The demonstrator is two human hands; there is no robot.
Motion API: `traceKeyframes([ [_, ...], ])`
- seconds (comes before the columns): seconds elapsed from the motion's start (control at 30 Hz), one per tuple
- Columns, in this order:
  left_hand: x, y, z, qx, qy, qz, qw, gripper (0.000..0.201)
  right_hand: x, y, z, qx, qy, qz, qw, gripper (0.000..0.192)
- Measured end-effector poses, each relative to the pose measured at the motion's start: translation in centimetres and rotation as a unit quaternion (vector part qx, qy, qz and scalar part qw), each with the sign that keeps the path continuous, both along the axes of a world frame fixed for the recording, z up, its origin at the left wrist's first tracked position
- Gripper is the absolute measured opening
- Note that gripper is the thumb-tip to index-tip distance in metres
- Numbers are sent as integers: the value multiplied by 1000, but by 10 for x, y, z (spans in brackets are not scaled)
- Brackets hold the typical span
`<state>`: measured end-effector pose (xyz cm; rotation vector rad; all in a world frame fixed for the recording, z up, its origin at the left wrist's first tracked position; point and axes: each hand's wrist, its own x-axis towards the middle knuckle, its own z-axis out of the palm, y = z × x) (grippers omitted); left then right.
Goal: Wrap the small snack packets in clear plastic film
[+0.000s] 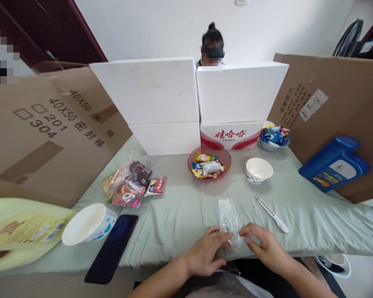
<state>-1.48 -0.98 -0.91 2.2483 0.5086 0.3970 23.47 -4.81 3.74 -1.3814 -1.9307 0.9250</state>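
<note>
Taking the clear plastic wrap (228,212) as the clock's centre, it lies crinkled near the close edge of the cloth-covered table (177,225); the step in hand appears to be handling or smoothing this wrap, and a next move on it would call for light, separate fingertip contact, since thin plastic likely clings and creases. The left hand (207,251), at 7 o'clock, is loosely spread, thumb well apart, fingertips at the wrap's near left edge, with no firm grasp showing; the right hand (264,243), at 4 o'clock, has bent fingers at the lower right edge, though I cannot tell whether thumb and finger pinch it; the white cutter (271,214) lies untouched at 3 o'clock, a paper bowl (256,179) stands at 1.
</note>
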Motion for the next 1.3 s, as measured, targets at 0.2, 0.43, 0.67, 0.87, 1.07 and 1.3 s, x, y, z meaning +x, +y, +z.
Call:
traceKeyframes([
  [0.2,-7,3,-9,-119,-30,107,987,94,-28,67,-26,-64,-78,-152,983,34],
  [0.43,0,5,-2,-95,-59,124,986,66,-39,86,-35,-80,-156,-185,967,36],
  [0.67,9,12,16,33,-71,260,962,22,-37,90,-35,-104,-165,-182,964,37],
  [0.87,33,67,24,134,-51,185,972,13,-36,90,-34,-104,-119,-185,970,36],
  [1.07,46,85,1,164,2,123,979,10,-24,73,-39,-140,-1,-195,971,37],
  [1.3,41,80,2,182,43,106,977,29,-23,26,-52,-168,202,-174,949,49],
])
